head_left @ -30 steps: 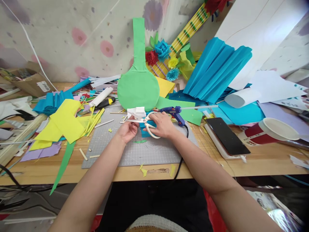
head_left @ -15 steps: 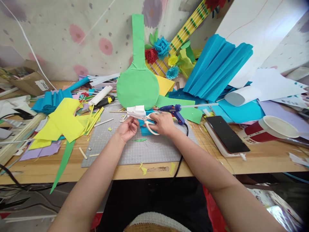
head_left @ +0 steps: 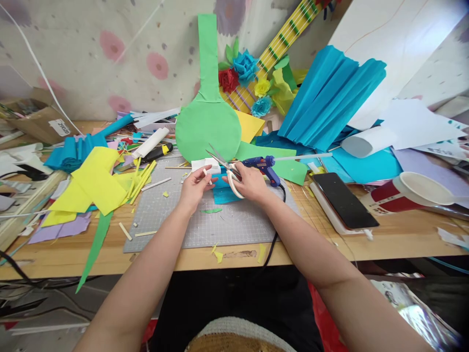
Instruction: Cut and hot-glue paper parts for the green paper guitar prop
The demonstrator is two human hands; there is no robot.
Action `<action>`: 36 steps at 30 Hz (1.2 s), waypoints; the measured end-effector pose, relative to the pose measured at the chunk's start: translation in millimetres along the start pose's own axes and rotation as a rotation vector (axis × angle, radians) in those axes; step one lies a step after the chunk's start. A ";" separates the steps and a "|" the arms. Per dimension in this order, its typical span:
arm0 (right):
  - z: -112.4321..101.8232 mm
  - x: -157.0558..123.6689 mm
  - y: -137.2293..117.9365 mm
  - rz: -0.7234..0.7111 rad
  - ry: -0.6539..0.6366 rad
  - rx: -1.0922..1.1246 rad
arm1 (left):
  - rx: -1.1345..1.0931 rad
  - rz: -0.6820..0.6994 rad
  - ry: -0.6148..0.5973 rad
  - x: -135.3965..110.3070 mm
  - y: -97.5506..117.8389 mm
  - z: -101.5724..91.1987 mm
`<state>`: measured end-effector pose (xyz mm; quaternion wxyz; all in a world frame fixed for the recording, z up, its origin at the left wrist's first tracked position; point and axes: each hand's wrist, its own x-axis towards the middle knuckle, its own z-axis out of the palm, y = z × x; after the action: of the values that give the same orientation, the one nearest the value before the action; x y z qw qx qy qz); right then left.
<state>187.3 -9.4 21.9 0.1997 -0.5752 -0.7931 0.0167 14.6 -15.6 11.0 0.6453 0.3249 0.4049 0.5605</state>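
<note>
My right hand (head_left: 249, 185) grips white-handled scissors (head_left: 231, 177), their blades parted and pointing up and left, away from me. Between the fingertips of my left hand (head_left: 195, 188) is a short thin white stick (head_left: 207, 176). A white piece of paper (head_left: 207, 165) lies just behind my left fingers, and blue paper (head_left: 225, 195) lies flat between the hands. Beyond them a green paper-covered guitar-like shape (head_left: 208, 128) leans upright, round body down. Under everything is a grey cutting mat (head_left: 234, 230).
To the right of my right hand lies a blue glue gun (head_left: 262, 166) with its cord trailing over the table edge. Farther right are a phone (head_left: 346, 200) and a paper cup (head_left: 406, 195). Yellow paper (head_left: 98, 181) and a utility knife (head_left: 157, 152) lie left.
The scissors have swung from pointing left to pointing up-left, away from my left hand. My left fingers have turned upward, and the white stick now shows in them.
</note>
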 end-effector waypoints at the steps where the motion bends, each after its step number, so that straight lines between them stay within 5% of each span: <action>1: -1.1 0.2 2.4 -0.017 -0.022 0.012 | 0.051 0.042 -0.003 0.0 -0.9 -0.9; 10: -7.0 0.4 16.3 -0.257 -0.170 0.041 | 0.322 0.265 0.006 4.9 -1.7 -10.6; 17: -6.1 -2.2 8.7 -0.235 -0.156 -0.041 | 0.376 0.322 0.029 4.6 -1.3 -8.9; 29: -8.1 -2.2 1.9 -0.154 -0.190 -0.103 | 0.957 0.715 -0.054 13.5 -6.7 -24.0; 36: -7.8 -2.4 1.0 -0.130 -0.152 -0.151 | 1.010 0.716 -0.055 12.5 -5.9 -25.1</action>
<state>191.5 -12.8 28.1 0.0957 -0.5332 -0.8404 -0.0126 -4.4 -5.2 -7.7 0.1937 0.7204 0.4692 0.4727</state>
